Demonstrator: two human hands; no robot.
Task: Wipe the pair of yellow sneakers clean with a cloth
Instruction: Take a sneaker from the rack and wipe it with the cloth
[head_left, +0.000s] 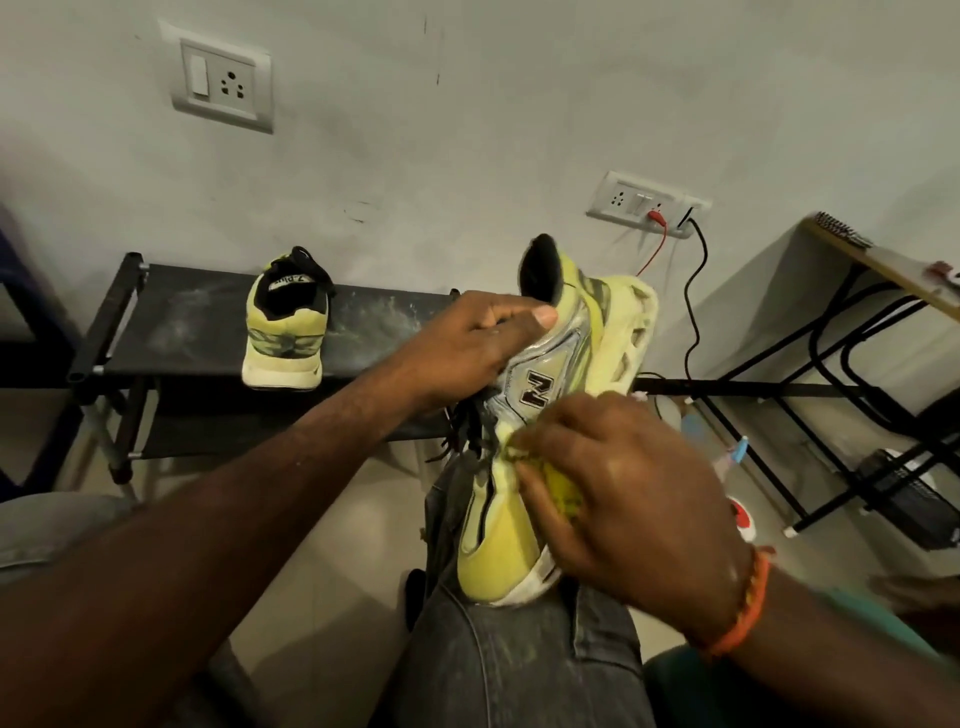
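In the head view, the person is sitting with one yellow mesh-and-silver sneaker (524, 467) standing toe-down on the grey denim knee (519, 654), its sole turned to the right; the second yellow sneaker (284, 327) is standing well apart on the dusty black fabric shoe rack (171, 322) against the wall, heel toward the camera. Judging by this, the task is sitting somewhere in its middle; the held shoe is being worked along its side panel near the laces, while the shoe on the rack is waiting, and I cannot tell whether it is already clean; pale smears are showing on its heel.

The left hand (467, 343) is steadying the shoe at the collar; its fingers (540, 316) are curling together and clamping the heel opening, thumb pressing on the rim. The right hand (623, 483) is pressing a crumpled yellow cloth (558, 488) against the sneaker's side, below the dark logo; its fingers (540, 480) are bunching closed on the cloth, only a little of which is peeking out.
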